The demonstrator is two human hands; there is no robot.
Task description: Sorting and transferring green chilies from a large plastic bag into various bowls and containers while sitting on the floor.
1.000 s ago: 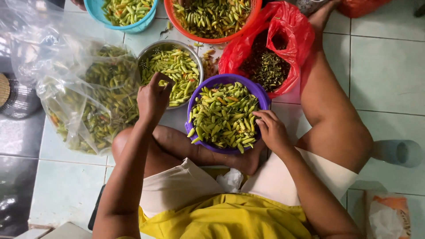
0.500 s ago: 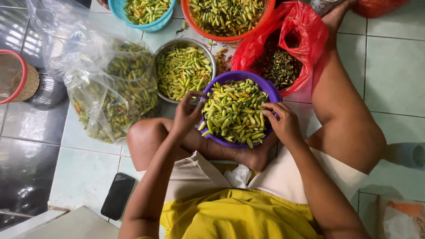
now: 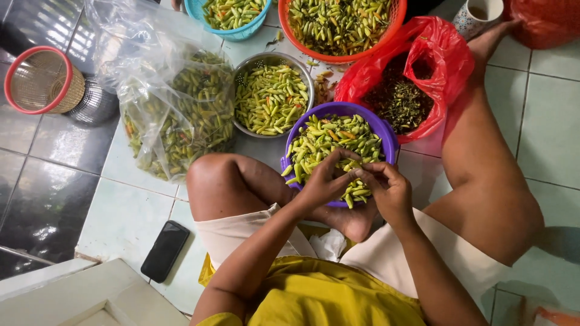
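Both hands met over the near rim of the purple bowl (image 3: 386,130) of chillies. The left hand (image 3: 323,181) and right hand (image 3: 386,190) pinched one green chilli (image 3: 353,171) between their fingertips, its long axis running left to right between them.

Open tile at left around a black phone (image 3: 164,250) | ahead, purple bowl (image 3: 386,130), steel bowl (image 3: 305,70), clear bag (image 3: 172,115), red bag (image 3: 444,57) crowd together
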